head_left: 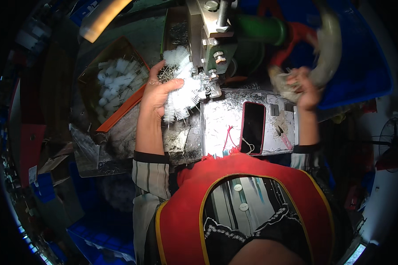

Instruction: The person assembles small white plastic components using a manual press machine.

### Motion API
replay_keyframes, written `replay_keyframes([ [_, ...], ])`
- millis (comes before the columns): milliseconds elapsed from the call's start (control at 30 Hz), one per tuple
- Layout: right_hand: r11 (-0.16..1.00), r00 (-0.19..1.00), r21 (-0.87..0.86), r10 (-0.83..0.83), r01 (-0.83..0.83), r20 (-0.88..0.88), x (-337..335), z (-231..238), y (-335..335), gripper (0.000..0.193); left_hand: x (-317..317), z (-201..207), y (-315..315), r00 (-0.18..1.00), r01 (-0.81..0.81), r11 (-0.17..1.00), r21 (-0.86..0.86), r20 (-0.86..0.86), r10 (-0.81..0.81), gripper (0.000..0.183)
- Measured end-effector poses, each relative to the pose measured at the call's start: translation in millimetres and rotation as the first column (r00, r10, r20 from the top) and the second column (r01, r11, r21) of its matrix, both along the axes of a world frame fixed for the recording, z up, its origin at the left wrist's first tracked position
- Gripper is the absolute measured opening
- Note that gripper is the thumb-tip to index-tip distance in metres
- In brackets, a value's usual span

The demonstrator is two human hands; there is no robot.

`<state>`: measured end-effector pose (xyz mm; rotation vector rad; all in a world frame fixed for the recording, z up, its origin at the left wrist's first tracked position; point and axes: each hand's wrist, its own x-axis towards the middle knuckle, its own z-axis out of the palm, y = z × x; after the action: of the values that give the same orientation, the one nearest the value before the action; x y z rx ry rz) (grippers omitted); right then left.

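Note:
My left hand [154, 90] is closed round a bunch of white ribbed plastic pieces [181, 99] with comb-like teeth. Thin metal pins or wires show between the thumb and fingers. The bunch lies against the metal jig [210, 88] at the foot of a bolted press head [219, 48]; whether a piece sits in the jig I cannot tell. At the right, my right hand [307, 90], slightly blurred, is wrapped round the cloth-bound end of a curved lever [329, 48]. That lever joins the machine's red arm [296, 39] and green shaft [261, 30].
A tray with an orange edge [124, 110] holds many white pieces [119, 79] at the left. On the pale worktop [221, 119] lie a red-edged phone [253, 128] and small pink-handled snips [285, 137]. A lamp [104, 20] hangs above; a blue bin [367, 75] stands right.

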<state>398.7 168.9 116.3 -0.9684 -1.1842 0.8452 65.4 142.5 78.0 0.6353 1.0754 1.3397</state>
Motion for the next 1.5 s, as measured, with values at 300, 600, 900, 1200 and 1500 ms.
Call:
replay_keyframes([
  [300, 0.918, 0.955, -0.273, 0.25, -0.286, -0.161, 22, 8, 7, 0.012, 13, -1, -3, 0.994, -0.106, 0.994, 0.016, 0.012, 0.106, 0.088],
  [600, 0.918, 0.977, -0.336, 0.182, -0.209, -0.11, 13, 62, 6, 0.011, 26, 6, -1, 0.969, -0.246, 0.969, 0.03, 0.013, 0.245, 0.084],
  [900, 0.894, 0.964, -0.361, 0.235, -0.264, -0.124, 20, 55, 9, 0.013, 20, 11, 21, 0.981, -0.181, 0.982, -0.048, -0.074, 0.177, 0.085],
  [1200, 0.878, 0.946, -0.352, 0.307, -0.323, -0.101, 29, 60, 16, 0.017, 19, 13, 29, 0.985, -0.156, 0.984, -0.085, -0.091, 0.148, 0.085],
  [1500, 0.982, 0.986, 0.083, 0.168, -0.169, 0.024, 13, -42, 21, 0.013, 20, 20, 27, 0.984, -0.122, 0.99, -0.066, -0.139, 0.112, 0.084],
])
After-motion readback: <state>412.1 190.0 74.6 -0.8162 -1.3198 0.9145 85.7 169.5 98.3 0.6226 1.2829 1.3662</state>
